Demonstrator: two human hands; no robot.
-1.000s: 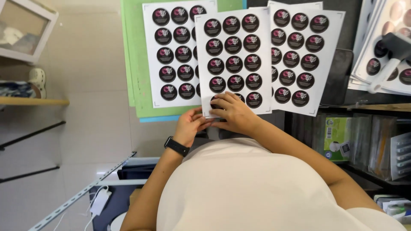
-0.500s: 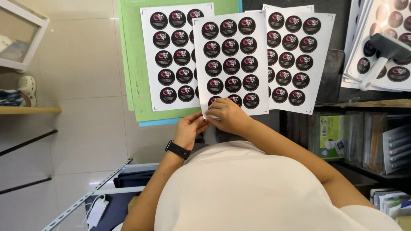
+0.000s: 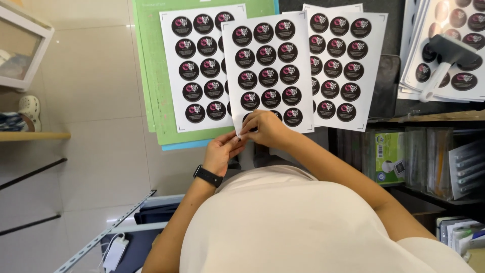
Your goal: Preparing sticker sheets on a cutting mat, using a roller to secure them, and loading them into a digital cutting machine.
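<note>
Seen from above, a person in a cream shirt point(image 3: 303, 227) works at a dark table point(image 3: 389, 30) covered with sticker sheets. A black smartwatch point(image 3: 208, 176) sits on the left wrist. The left hand point(image 3: 222, 151), fingers drawn narrow, pinches the bottom left corner of the middle sticker sheet point(image 3: 268, 71). The right hand point(image 3: 268, 129) is just beside it, fingertips closed narrow on the same lower edge and touching the left hand at the corner. That white sheet carries round black stickers with pink and white marks, in 3 columns; its lower row is partly hidden by the hands. It lies on top of 2 similar sheets: the left sticker sheet point(image 3: 194, 71), which rests on a green cutting mat point(image 3: 156, 86) with a blue mat edge point(image 3: 184, 145) showing beneath, and the right sticker sheet point(image 3: 348, 65), which overlaps a black tablet-like slab point(image 3: 386, 86). Farther to the right, a stack of sticker sheets point(image 3: 454, 65) holds a white-handled roller tool point(image 3: 444, 63) lying tilted across it. Below the table edge on the right, shelves hold a green and white box point(image 3: 389, 154) and clear plastic organisers point(image 3: 444, 162). At far left, a wooden shelf point(image 3: 30, 135) and a white framed box point(image 3: 20, 50) stand over a pale tiled floor point(image 3: 91, 101).
</note>
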